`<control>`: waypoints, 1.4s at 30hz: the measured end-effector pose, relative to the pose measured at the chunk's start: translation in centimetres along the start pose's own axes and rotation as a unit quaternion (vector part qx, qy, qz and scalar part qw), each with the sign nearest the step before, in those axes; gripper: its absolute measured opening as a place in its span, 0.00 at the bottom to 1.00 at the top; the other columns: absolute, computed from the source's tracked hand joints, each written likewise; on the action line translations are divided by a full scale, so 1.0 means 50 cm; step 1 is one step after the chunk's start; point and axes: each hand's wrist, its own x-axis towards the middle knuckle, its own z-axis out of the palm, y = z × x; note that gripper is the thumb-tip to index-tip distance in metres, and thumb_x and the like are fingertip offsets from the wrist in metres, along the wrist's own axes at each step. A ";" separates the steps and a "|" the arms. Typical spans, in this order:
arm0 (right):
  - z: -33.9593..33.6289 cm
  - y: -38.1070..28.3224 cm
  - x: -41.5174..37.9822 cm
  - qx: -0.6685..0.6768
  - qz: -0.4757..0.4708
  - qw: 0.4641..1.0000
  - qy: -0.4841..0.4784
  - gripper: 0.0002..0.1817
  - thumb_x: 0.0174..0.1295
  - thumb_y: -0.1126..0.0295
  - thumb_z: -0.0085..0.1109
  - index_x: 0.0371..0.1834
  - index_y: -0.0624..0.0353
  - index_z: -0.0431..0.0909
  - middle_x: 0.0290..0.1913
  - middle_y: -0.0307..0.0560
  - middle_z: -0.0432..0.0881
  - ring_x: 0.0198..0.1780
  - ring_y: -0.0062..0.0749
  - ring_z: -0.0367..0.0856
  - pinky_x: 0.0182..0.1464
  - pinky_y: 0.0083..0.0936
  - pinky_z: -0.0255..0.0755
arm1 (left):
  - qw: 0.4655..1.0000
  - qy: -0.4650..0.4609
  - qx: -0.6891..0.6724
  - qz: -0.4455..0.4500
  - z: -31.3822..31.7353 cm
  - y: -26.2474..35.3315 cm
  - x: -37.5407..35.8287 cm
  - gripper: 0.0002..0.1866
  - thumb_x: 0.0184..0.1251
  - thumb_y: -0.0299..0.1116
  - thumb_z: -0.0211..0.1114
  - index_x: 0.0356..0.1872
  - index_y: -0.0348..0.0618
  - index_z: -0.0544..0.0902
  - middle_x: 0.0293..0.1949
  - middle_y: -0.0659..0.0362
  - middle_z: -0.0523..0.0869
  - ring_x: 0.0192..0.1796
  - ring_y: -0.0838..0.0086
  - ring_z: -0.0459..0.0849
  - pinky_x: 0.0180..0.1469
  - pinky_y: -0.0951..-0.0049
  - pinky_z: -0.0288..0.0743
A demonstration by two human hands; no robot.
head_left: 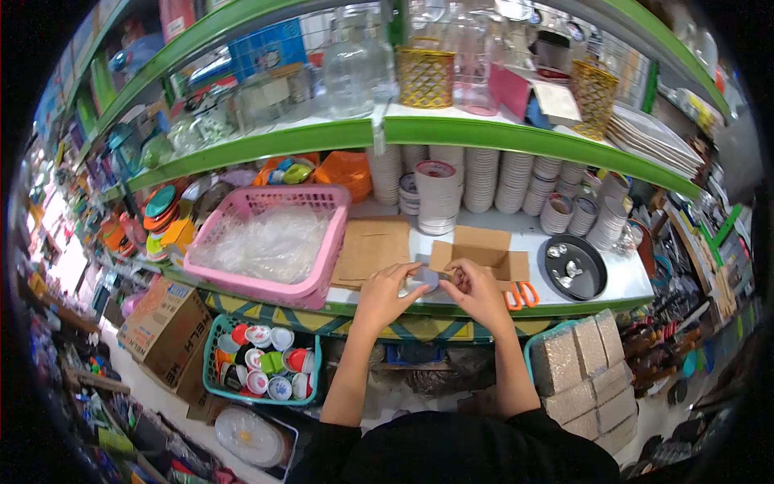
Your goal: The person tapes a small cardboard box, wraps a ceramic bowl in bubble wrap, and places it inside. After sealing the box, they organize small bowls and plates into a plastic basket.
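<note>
Between my hands is a small, flat, grey-blue piece (427,279), too small to tell its kind. My left hand (389,297) grips its left side between thumb and fingers. The fingers of my right hand (477,292) are pinched together at its right edge; what lies between those fingertips is partly hidden. Just behind my right hand stands an open cardboard box (508,264) with its flaps up. Orange-handled scissors (522,295) lie at the box's front right corner. Flattened cardboard (371,248) rests behind my left hand.
A pink basket (339,234) of clear plastic bags stands at left, a black round pan (595,262) with small shiny pieces at right. Stacked white cups (438,194) line the back under a green-edged shelf (516,129). Below are a teal basket (211,355) and wrapped blocks (580,379).
</note>
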 end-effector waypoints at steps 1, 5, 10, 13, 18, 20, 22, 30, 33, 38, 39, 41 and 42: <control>0.025 -0.008 0.006 0.039 0.003 0.998 -0.041 0.15 0.55 0.65 0.65 0.44 0.58 0.76 0.26 0.44 0.75 0.25 0.30 0.75 0.30 0.25 0.69 | 1.000 0.005 0.006 -0.014 -0.016 -0.010 -0.014 0.19 0.58 0.45 0.67 0.43 0.43 0.82 0.36 0.55 0.85 0.40 0.60 0.84 0.44 0.63 0.75; 0.133 -0.039 0.023 0.087 -0.070 0.982 -0.150 0.12 0.57 0.67 0.62 0.40 0.59 0.75 0.23 0.42 0.74 0.23 0.29 0.73 0.30 0.25 0.68 | 0.995 -0.031 -0.024 -0.096 -0.087 -0.043 -0.080 0.10 0.58 0.36 0.66 0.31 0.39 0.83 0.32 0.53 0.85 0.37 0.58 0.83 0.40 0.66 0.75; 0.279 -0.072 0.035 0.097 -0.092 0.937 -0.321 0.09 0.59 0.69 0.56 0.40 0.60 0.74 0.25 0.47 0.79 0.29 0.36 0.79 0.32 0.29 0.70 | 0.988 -0.051 0.014 -0.144 -0.150 -0.134 -0.188 0.08 0.55 0.34 0.66 0.29 0.39 0.83 0.30 0.53 0.84 0.34 0.58 0.83 0.36 0.65 0.75; 0.374 -0.083 0.029 0.117 -0.111 0.905 -0.393 0.10 0.58 0.68 0.57 0.41 0.60 0.74 0.28 0.48 0.80 0.31 0.40 0.78 0.35 0.31 0.70 | 0.979 -0.060 0.027 -0.192 -0.174 -0.198 -0.263 0.09 0.54 0.35 0.67 0.30 0.40 0.84 0.29 0.53 0.85 0.33 0.59 0.83 0.36 0.66 0.75; 0.525 -0.089 0.010 0.134 -0.118 0.869 -0.462 0.10 0.62 0.68 0.57 0.43 0.62 0.75 0.26 0.44 0.79 0.28 0.28 0.78 0.32 0.25 0.70 | 0.953 -0.012 -0.029 -0.301 -0.210 -0.268 -0.388 0.09 0.56 0.34 0.67 0.33 0.39 0.84 0.32 0.52 0.86 0.35 0.64 0.86 0.39 0.69 0.77; 0.595 -0.069 -0.005 0.146 -0.117 0.858 -0.478 0.11 0.62 0.68 0.57 0.43 0.62 0.75 0.26 0.44 0.79 0.28 0.28 0.78 0.33 0.25 0.71 | 0.941 0.048 -0.081 -0.325 -0.209 -0.302 -0.446 0.10 0.58 0.32 0.66 0.38 0.36 0.82 0.33 0.51 0.86 0.37 0.65 0.86 0.41 0.69 0.78; 0.654 -0.058 -0.019 0.156 -0.104 0.848 -0.496 0.11 0.61 0.69 0.58 0.44 0.63 0.76 0.25 0.44 0.78 0.27 0.28 0.78 0.34 0.26 0.71 | 0.929 0.051 -0.071 -0.359 -0.212 -0.331 -0.496 0.11 0.58 0.32 0.66 0.39 0.36 0.82 0.34 0.51 0.86 0.38 0.64 0.86 0.42 0.69 0.78; 0.845 -0.006 -0.069 0.141 -0.115 0.837 -0.517 0.12 0.58 0.71 0.58 0.44 0.65 0.76 0.31 0.48 0.81 0.35 0.34 0.80 0.40 0.29 0.73 | 0.871 0.074 -0.039 -0.485 -0.148 -0.440 -0.685 0.13 0.59 0.29 0.62 0.44 0.37 0.81 0.39 0.53 0.86 0.40 0.66 0.85 0.44 0.68 0.77; 0.896 0.015 -0.077 0.101 -0.107 0.835 -0.530 0.12 0.57 0.71 0.59 0.43 0.65 0.78 0.34 0.52 0.82 0.36 0.37 0.81 0.41 0.30 0.74 | 0.831 0.101 -0.086 -0.541 -0.113 -0.454 -0.718 0.14 0.57 0.26 0.59 0.46 0.37 0.80 0.41 0.53 0.86 0.41 0.67 0.84 0.45 0.69 0.76; 0.986 0.049 -0.085 0.064 -0.128 0.861 -0.487 0.12 0.57 0.69 0.58 0.41 0.66 0.80 0.40 0.59 0.83 0.40 0.45 0.83 0.45 0.34 0.74 | 0.816 0.108 -0.086 -0.561 -0.047 -0.485 -0.750 0.16 0.55 0.29 0.61 0.46 0.37 0.80 0.43 0.49 0.85 0.43 0.61 0.85 0.47 0.65 0.77; 1.006 0.060 -0.087 0.058 -0.137 0.877 -0.457 0.13 0.57 0.69 0.58 0.41 0.66 0.81 0.42 0.61 0.82 0.42 0.48 0.83 0.46 0.36 0.74 | 0.825 0.100 -0.054 -0.553 -0.043 -0.489 -0.745 0.16 0.55 0.30 0.61 0.46 0.37 0.80 0.43 0.49 0.85 0.44 0.60 0.84 0.48 0.65 0.77; 1.047 0.079 -0.093 0.026 -0.131 0.871 -0.473 0.16 0.57 0.67 0.58 0.45 0.66 0.80 0.46 0.62 0.81 0.46 0.50 0.81 0.50 0.37 0.74 | 0.818 0.102 -0.061 -0.562 -0.034 -0.499 -0.732 0.18 0.56 0.33 0.62 0.48 0.38 0.79 0.46 0.48 0.83 0.48 0.58 0.83 0.52 0.63 0.75; 1.066 0.087 -0.099 0.030 -0.126 0.888 -0.442 0.18 0.58 0.66 0.57 0.46 0.69 0.78 0.47 0.64 0.80 0.49 0.52 0.79 0.53 0.38 0.72 | 0.816 0.117 -0.060 -0.563 -0.027 -0.512 -0.728 0.21 0.56 0.35 0.61 0.51 0.36 0.78 0.48 0.47 0.82 0.51 0.58 0.81 0.55 0.64 0.72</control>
